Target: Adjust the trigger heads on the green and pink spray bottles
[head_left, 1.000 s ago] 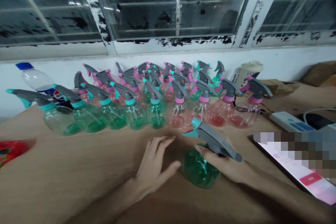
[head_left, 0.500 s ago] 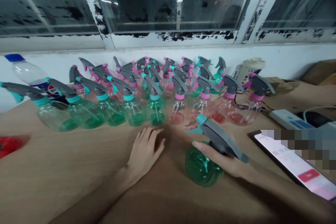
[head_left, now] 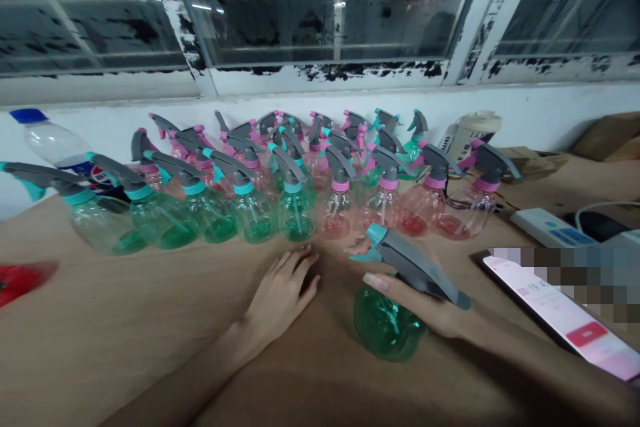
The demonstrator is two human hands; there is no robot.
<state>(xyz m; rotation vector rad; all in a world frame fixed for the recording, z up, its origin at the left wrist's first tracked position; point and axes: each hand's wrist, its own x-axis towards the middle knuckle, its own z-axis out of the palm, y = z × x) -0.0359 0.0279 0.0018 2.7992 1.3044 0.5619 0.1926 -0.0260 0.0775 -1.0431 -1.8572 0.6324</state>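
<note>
Held spray bottle (head_left: 389, 330): on the near part of the table (head_left: 150, 340), right of the middle; a round, see-through green body with glints of light on it, under a grey spray head with a turquoise nozzle and trigger; the nozzle points left, and the grey lever slopes down to the right
Right hand (head_left: 433, 307): curled round the neck of that bottle in a grasp, the thumb across the near side below the head, fingertips showing past the nozzle on the far side; the rest of the fingers are hidden
Left hand (head_left: 280, 293): released, palm down at the table, just left of the held bottle and apart from it; fingers together and slightly bent, thumb set off from them
Phone (head_left: 555, 307): lying to the right, screen lit, part of it blurred out
Red packet (head_left: 20, 280): at the left edge, cut off by the view
Front row: five green bottles (head_left: 260, 220) with turquoise collars on the left, four pink bottles (head_left: 337, 217) with pink collars on the right
White device (head_left: 553, 228): right of the row, beyond the phone
Behind the row: more spray bottles (head_left: 315, 160), crowded together, with mixed pink and turquoise trims
Blue-capped bottle (head_left: 53, 143): behind the row's left end
Pale cup (head_left: 473, 130): behind the row's right end
Window (head_left: 325, 20): farthest back, dark panes, peeling frame
</note>
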